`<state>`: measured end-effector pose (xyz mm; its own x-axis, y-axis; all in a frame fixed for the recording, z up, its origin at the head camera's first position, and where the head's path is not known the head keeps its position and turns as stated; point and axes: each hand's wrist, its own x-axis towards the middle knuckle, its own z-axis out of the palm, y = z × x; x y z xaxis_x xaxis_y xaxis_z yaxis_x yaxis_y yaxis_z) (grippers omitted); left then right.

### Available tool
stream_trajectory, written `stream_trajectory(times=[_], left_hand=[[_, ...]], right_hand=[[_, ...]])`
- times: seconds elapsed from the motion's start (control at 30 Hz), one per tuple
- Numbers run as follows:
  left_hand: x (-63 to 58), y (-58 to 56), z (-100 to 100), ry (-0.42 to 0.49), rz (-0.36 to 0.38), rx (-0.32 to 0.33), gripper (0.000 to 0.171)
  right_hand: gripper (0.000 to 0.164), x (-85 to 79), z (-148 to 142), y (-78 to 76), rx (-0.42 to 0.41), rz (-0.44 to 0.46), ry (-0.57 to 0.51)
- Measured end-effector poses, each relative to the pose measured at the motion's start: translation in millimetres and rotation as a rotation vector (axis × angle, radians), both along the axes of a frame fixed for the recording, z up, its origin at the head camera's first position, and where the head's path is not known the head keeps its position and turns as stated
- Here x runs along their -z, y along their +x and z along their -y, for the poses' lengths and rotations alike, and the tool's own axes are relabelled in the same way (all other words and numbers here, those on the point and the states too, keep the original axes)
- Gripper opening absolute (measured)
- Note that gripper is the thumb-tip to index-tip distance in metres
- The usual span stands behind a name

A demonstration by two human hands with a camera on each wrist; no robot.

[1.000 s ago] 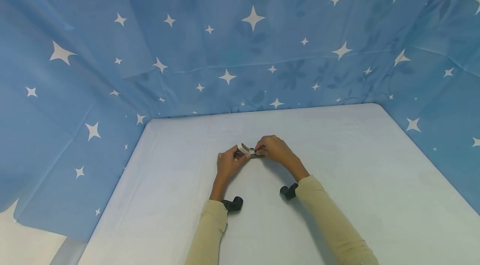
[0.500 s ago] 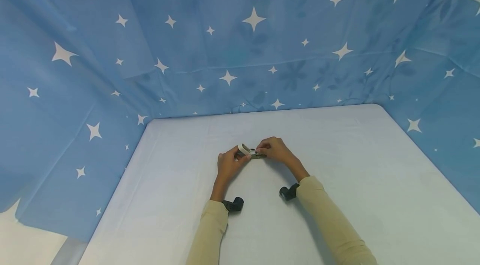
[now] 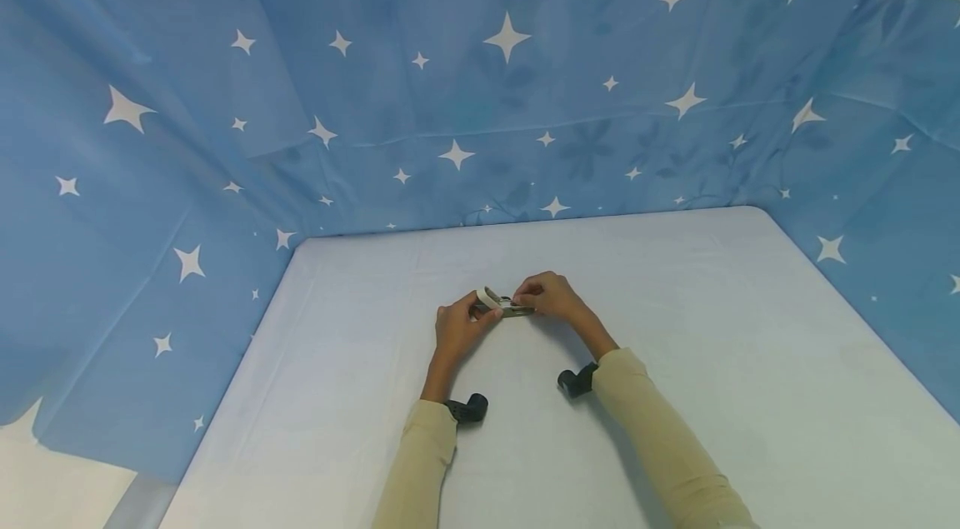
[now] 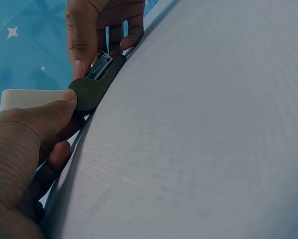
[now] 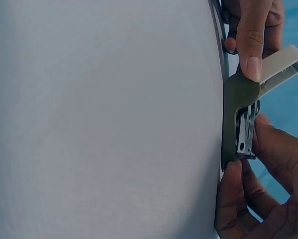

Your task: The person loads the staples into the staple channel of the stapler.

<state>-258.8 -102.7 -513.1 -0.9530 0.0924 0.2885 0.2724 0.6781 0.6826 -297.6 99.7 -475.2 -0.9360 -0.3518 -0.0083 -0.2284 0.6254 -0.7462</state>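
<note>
While left fingers (image 5: 251, 45) grip rear of stapler (image 5: 230, 112), its front lies pinched between right fingers (image 5: 232, 186).

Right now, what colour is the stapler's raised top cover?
Off-white. The top cover shows best in the right wrist view.

Two hands (image 4: 27, 132) holding an opened green stapler (image 4: 89, 95), white tabletop (image 4: 199, 119), blue starry cloth (image 4: 19, 55)
</note>
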Motion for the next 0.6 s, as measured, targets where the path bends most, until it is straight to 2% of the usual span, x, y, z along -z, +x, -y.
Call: stream_trajectory(times=[0.27,0.6], left_hand=[[0.8,0.6,0.1,-0.016,-0.034,-0.004,0.027],[1.6,0.9,-1.4,-0.032,-0.035,-0.012,0.027]], right_hand=[[0.013,0.0,0.4,-1.2,0.022,0.030,0.001],[0.013,2.3,-4.0,-1.7,0.032,0.056,-0.015]])
